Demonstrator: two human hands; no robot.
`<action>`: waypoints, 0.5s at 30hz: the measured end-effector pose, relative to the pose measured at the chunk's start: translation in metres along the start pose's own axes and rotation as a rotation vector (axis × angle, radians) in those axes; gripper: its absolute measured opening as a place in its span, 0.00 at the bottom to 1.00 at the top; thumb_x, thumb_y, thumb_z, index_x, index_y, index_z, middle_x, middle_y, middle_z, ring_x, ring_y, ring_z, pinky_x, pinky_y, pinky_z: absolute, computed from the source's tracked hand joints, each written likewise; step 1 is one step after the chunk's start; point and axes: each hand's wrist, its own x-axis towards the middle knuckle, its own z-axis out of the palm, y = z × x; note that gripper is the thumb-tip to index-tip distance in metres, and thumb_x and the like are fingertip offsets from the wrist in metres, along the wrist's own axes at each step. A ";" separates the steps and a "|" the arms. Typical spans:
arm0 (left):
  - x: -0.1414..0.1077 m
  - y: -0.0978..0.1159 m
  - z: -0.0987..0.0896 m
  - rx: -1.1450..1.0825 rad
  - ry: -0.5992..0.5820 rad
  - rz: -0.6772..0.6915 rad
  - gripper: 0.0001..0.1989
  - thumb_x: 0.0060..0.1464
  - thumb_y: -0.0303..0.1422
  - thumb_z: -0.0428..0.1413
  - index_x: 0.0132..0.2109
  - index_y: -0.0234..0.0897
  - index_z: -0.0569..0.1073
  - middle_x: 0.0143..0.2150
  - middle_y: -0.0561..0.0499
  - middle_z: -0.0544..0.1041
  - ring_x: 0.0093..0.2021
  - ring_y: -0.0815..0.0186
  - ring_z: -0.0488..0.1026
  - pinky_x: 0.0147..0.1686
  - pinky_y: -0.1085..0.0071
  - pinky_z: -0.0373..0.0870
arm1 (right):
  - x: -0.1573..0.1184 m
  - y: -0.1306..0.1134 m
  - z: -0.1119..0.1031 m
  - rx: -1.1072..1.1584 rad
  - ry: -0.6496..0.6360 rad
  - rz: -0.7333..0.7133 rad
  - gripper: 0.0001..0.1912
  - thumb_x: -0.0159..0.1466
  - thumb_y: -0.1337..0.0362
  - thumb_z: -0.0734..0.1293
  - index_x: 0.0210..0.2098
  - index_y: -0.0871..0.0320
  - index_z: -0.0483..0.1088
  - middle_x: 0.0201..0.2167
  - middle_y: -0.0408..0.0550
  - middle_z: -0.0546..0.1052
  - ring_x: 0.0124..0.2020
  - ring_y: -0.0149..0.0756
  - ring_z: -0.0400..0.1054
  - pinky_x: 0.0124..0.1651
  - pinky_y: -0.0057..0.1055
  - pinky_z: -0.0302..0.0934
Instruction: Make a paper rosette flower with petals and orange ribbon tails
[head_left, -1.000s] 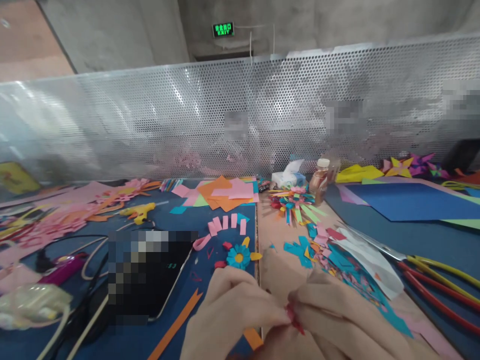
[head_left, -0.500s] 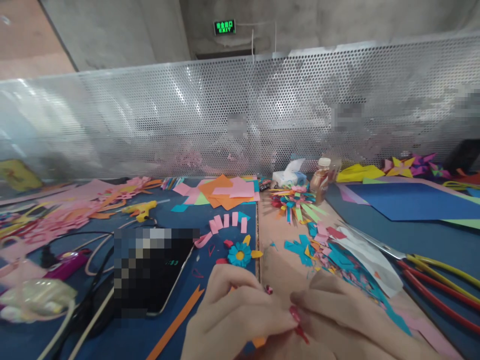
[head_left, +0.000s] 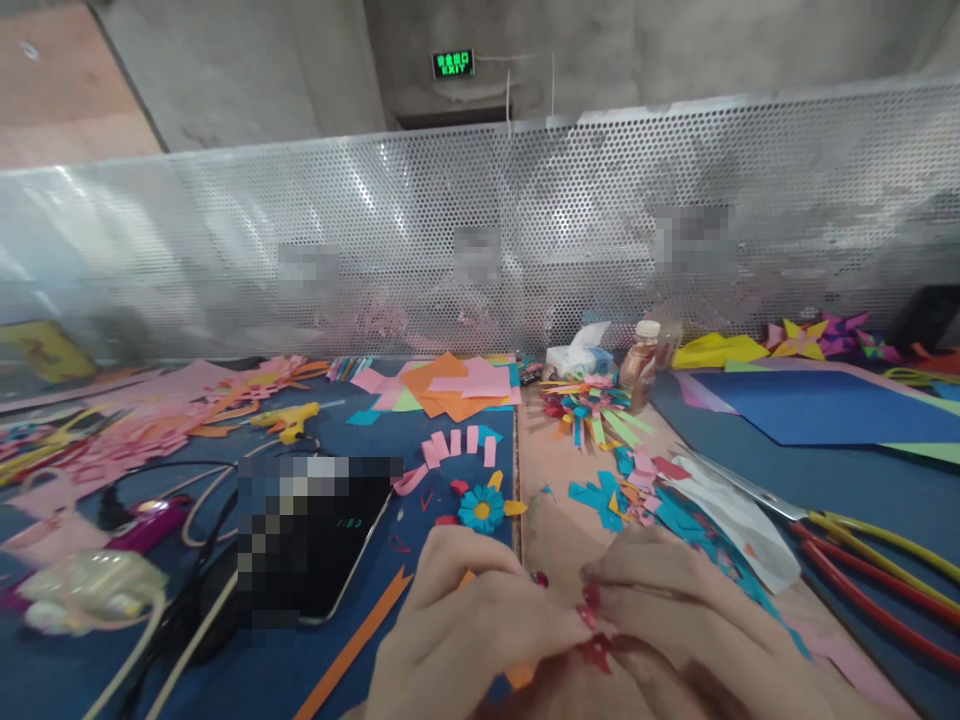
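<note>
Both hands are close together at the lower middle, fingertips meeting. My left hand (head_left: 472, 620) is closed, pinching a small red paper piece (head_left: 597, 654) between thumb and finger. My right hand (head_left: 682, 600) comes in from the right with its fingers bent onto the same piece. Part of it is hidden by the fingertips. Just beyond my left hand lies a blue paper flower (head_left: 481, 509) with a yellow centre, and yellow and red petals around it. Pink paper strips (head_left: 456, 442) stand in an arc behind the flower.
At left are a phone (head_left: 330, 540), cables, a yellow glue gun (head_left: 289, 422) and an orange strip (head_left: 360, 640). To the right lie large scissors (head_left: 795, 515), paper scraps (head_left: 697, 525) and blue sheets (head_left: 840, 405). A bottle (head_left: 640, 368) and tissue pack (head_left: 577, 358) stand before a perforated metal screen (head_left: 420, 220).
My right fingertips have come nearer to my left ones and now meet at the red paper piece. The piece has shifted slightly and shows at a different angle. The view has tilted slightly.
</note>
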 end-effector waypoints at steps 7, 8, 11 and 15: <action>0.009 -0.001 -0.005 -0.016 -0.087 -0.048 0.19 0.48 0.23 0.57 0.47 0.41 0.64 0.28 0.55 0.78 0.30 0.67 0.69 0.32 0.72 0.68 | 0.007 -0.011 0.000 0.097 0.012 0.138 0.17 0.54 0.73 0.63 0.41 0.50 0.60 0.33 0.46 0.67 0.37 0.36 0.65 0.38 0.29 0.64; 0.009 -0.002 -0.004 -0.016 -0.082 -0.043 0.20 0.48 0.23 0.57 0.48 0.41 0.63 0.28 0.56 0.78 0.30 0.67 0.69 0.33 0.72 0.67 | 0.009 -0.012 0.000 0.093 0.005 0.135 0.17 0.54 0.73 0.64 0.40 0.50 0.60 0.33 0.45 0.66 0.37 0.35 0.64 0.37 0.27 0.64; 0.008 -0.002 -0.003 0.009 -0.074 -0.048 0.21 0.47 0.24 0.58 0.48 0.41 0.62 0.27 0.59 0.77 0.31 0.68 0.70 0.38 0.71 0.65 | 0.015 -0.013 -0.002 0.076 0.009 0.105 0.17 0.52 0.74 0.66 0.37 0.51 0.60 0.32 0.44 0.66 0.35 0.32 0.64 0.34 0.24 0.64; 0.007 0.000 -0.002 0.019 -0.101 -0.074 0.22 0.48 0.25 0.58 0.49 0.41 0.60 0.28 0.60 0.77 0.31 0.69 0.71 0.40 0.72 0.63 | 0.019 -0.016 -0.001 0.073 -0.023 0.107 0.13 0.53 0.75 0.65 0.31 0.52 0.60 0.31 0.44 0.68 0.33 0.30 0.66 0.32 0.23 0.64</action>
